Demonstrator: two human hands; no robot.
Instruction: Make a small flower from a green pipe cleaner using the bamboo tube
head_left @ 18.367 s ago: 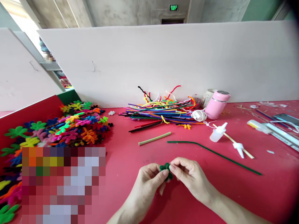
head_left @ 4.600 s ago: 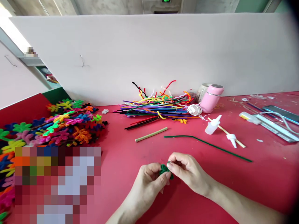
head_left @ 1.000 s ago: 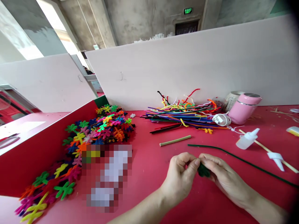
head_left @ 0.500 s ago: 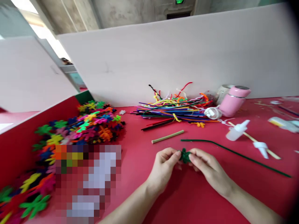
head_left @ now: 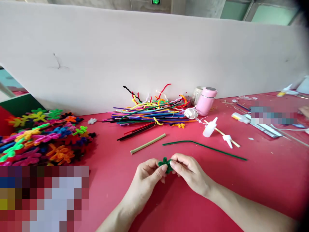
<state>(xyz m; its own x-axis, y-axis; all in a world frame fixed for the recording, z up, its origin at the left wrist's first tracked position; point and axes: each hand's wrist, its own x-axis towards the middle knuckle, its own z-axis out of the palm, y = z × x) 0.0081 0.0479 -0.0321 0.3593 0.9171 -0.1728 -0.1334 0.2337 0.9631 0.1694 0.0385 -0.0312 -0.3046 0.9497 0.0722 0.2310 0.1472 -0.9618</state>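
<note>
A pixelated block (head_left: pixel 43 198) covers the lower left corner and hides whatever lies on that part of the red table (head_left: pixel 265 180); a second, smaller pixelated strip (head_left: pixel 274 115) masks items at the far right, and a partial hand (head_left: pixel 304 111) of another person is cut off by the right edge. The green flower (head_left: pixel 165 164) is largely concealed by fingertips: only a few dark green fuzzy loops show between the two hands, so the petal count and the state of its centre cannot be determined. The left hand (head_left: pixel 145 182) pinches the flower from the left with thumb and forefinger closed on it; the right hand (head_left: pixel 188 172) pinches it from the right, fingers curled tight around its edge. The flower is held just above the table, in front of the person, near the centre of the view. Compared with half a second ago, the camera has swung right: the pile of finished flowers (head_left: pixel 41 135) now sits cut off at the left edge, and more of the right-hand bench is visible. The hands hold the same two-sided pinch as before. Just behind the hands lie a long green pipe cleaner (head_left: pixel 205 146) and a tan stick (head_left: pixel 147 143), apart from each other. Further back, against the white partition (head_left: pixel 154 54), are a bundle of pipe cleaners (head_left: pixel 149 114), a pink bottle (head_left: pixel 206 101) and a small glue bottle (head_left: pixel 209 127).
</note>
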